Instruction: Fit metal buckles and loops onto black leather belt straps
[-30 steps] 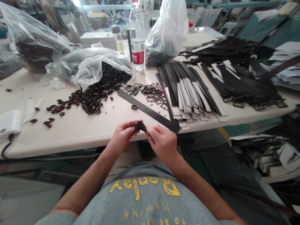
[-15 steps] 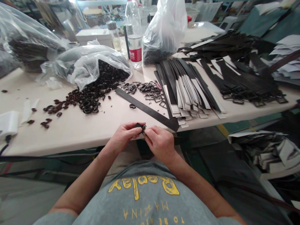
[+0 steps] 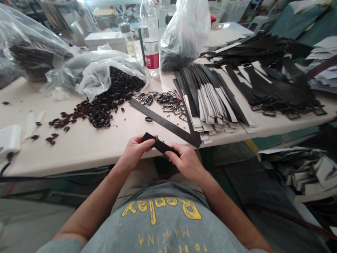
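Note:
Between my hands, at the table's front edge, a black strap (image 3: 162,147) is held slantwise. My left hand (image 3: 134,150) pinches its upper left end, where a raised band, maybe a loop, crosses it by the thumb. Further down the strap, my right hand (image 3: 187,161) grips it with the thumb on top; the far end is hidden in that hand. Just beyond lies another flat black strap (image 3: 168,123), with a single black loop (image 3: 149,119) beside it. Behind that strap is a scatter of metal buckles (image 3: 172,102).
Loose loops (image 3: 97,114) spill from a clear plastic bag (image 3: 92,75) on the left. Stacked black straps with white ends (image 3: 207,98) lie right of centre, buckled straps (image 3: 279,88) farther right. A plastic bottle (image 3: 152,52) and a filled bag (image 3: 181,38) stand behind.
My right hand has moved right and slightly down, away from my left hand. More of the strap now shows between them, and the metal piece seen at the fingers is out of sight.

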Demonstrator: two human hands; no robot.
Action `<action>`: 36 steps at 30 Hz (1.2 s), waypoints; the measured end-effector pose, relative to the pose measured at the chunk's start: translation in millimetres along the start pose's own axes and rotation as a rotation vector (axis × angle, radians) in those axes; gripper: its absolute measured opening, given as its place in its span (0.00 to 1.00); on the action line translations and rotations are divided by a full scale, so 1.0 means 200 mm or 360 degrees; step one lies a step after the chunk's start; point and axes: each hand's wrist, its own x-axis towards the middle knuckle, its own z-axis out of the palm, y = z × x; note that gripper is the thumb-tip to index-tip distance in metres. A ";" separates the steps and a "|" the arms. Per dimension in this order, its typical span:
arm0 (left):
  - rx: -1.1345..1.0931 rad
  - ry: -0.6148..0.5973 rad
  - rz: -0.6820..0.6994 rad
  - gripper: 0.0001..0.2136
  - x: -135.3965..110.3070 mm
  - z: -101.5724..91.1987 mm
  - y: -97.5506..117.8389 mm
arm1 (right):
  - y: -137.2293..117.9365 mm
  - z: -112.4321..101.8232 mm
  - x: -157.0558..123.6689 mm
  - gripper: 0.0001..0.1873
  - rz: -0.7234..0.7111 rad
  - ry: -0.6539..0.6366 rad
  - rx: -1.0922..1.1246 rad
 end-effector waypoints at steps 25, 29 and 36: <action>0.0701 -0.0300 0.0408 0.18 0.17 0.11 0.14 | 0.08 -0.01 0.05 0.17 0.0034 0.0117 0.0522; 0.0886 -0.0154 0.0562 0.19 0.35 0.14 0.20 | 0.09 -0.02 0.04 0.17 0.0015 0.0182 0.0465; 0.1989 0.0004 0.0948 0.10 0.72 0.27 0.19 | 0.14 0.01 0.03 0.16 -0.0002 0.0181 0.0542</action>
